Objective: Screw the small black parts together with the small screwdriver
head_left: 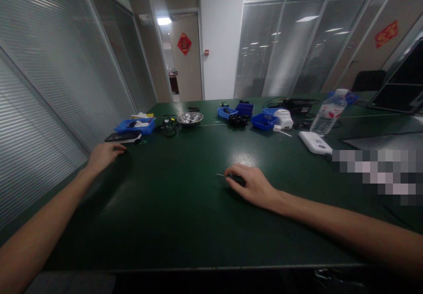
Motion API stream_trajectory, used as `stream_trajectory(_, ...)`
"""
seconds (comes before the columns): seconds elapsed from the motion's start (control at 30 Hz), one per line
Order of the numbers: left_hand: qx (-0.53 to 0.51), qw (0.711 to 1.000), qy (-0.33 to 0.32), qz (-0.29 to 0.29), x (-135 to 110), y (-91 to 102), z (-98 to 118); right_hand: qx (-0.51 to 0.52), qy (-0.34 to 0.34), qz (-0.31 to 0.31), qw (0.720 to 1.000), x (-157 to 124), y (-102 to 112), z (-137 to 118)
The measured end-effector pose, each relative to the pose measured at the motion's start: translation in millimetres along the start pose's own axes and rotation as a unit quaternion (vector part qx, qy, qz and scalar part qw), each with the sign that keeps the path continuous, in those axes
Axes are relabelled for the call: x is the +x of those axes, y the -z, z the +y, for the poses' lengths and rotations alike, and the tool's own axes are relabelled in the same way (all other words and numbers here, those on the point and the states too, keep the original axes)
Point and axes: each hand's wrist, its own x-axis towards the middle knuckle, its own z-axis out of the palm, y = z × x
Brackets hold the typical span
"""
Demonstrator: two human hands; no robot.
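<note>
My right hand (253, 184) rests low over the middle of the green table (165, 214), its fingers closed around the dark handle of a small screwdriver (237, 179). The thin metal shaft points left, and most of the handle is hidden in my palm. On the left side, my left hand (104, 156) reaches forward to the table, just in front of a black book (124, 136). Its thumb and fingers come together at the tips. A small dark spot shows there, too blurred to name.
Behind the book stands a blue tray (148, 126) with loose items. Farther back are black cables (167, 129), a metal bowl (191, 118) and several blue bins (264, 121). A water bottle (330, 111), a white box-like device (314, 142) and a laptop (390, 142) occupy the right.
</note>
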Motion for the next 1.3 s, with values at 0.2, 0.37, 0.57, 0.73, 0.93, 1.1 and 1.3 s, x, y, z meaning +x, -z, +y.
stream_trajectory(0.2,-0.032,0.999,0.017,-0.021,0.0,1.0,0.7,-0.008,0.002,0.002,1.000,0.2,-1.9,1.3)
stream_trajectory(0.37,-0.009,1.000,0.005,-0.014,-1.3,2.2,-0.3,-0.006,-0.001,-0.006,1.000,-0.4,-0.1,0.2)
stream_trajectory(0.57,0.038,0.999,0.002,0.009,-6.3,1.7,4.6,-0.006,0.003,-0.003,1.000,-0.4,-0.6,-0.3)
stream_trajectory(0.73,0.059,0.998,0.005,0.015,-6.4,0.7,7.6,-0.014,0.009,0.000,1.000,-0.1,-1.5,-0.1)
stream_trajectory(0.93,0.072,0.997,-0.011,0.019,-5.9,0.1,6.2,-0.011,0.008,-0.001,1.000,0.3,-0.8,-1.0)
stream_trajectory(1.1,0.078,0.997,-0.020,0.021,-6.0,-0.6,5.9,-0.009,0.001,-0.005,1.000,0.5,0.3,-1.7)
stream_trajectory(1.3,0.083,0.996,-0.013,0.020,-8.4,2.1,10.0,-0.008,-0.001,-0.008,1.000,0.0,-0.8,-0.3)
